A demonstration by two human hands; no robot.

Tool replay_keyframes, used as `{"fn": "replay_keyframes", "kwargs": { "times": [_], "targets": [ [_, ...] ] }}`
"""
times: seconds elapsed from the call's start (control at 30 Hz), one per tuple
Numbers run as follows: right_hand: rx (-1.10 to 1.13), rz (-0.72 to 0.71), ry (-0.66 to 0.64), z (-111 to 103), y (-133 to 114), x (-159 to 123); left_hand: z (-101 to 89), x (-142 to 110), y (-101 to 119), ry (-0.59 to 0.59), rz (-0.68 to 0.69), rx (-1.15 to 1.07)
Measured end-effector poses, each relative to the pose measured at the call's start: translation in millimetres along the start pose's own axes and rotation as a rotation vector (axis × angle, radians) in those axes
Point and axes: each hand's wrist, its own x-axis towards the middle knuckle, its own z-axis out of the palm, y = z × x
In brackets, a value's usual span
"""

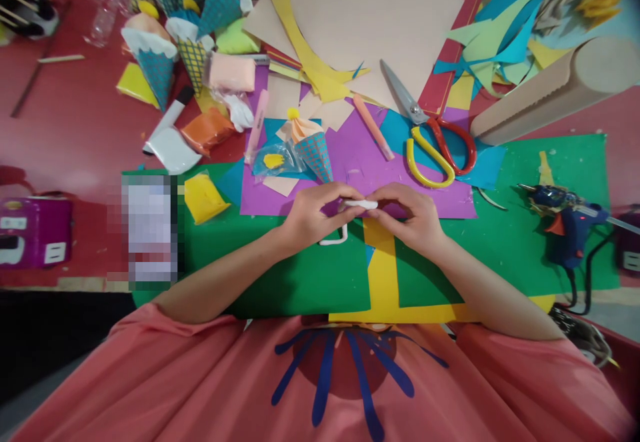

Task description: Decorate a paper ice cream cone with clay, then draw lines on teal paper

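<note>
Between both hands is a thin strip of white modelling clay (369, 205), with its loose tail hanging below the left fingers and bending to the left. My left hand (315, 214) pinches it between thumb and fingers. The fingertips of my right hand (413, 217) close on its other end, close to the left fingertips. Just beyond my left hand lies a small paper ice cream cone (314, 149) with a blue grid pattern, a peach top and a yellow ball. Beside the cone is a clear packet (276, 160) holding yellow clay.
Scissors (417, 119) lie open beyond my right hand. A hot glue gun (567, 225) rests at the right, near a peach paper roll (555, 89). Several finished cones (155, 62) and clay packets (205, 199) fill the left. Green sheets (300, 275) cover the front.
</note>
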Motion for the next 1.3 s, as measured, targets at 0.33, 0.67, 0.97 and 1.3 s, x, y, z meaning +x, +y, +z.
{"fn": "replay_keyframes", "kwargs": {
  "times": [0.33, 0.67, 0.97, 1.3],
  "targets": [
    [-0.055, -0.042, 0.000, -0.8, 0.5, -0.5, 1.6, -0.5, -1.1, -0.022, 0.060, 0.014],
    [-0.055, -0.031, -0.011, 1.0, 3.2, -5.0, 2.7, -0.5, -3.6, 0.030, 0.041, -0.023],
    [-0.104, -0.135, 0.021, -1.4, 1.2, -6.5, 1.0, -1.9, -2.3, -0.073, 0.007, 0.014],
    [-0.145, -0.168, 0.015, -0.1, 2.6, -5.7, 0.7, -1.3, -1.4, -0.044, -0.003, -0.016]
  ]
}}
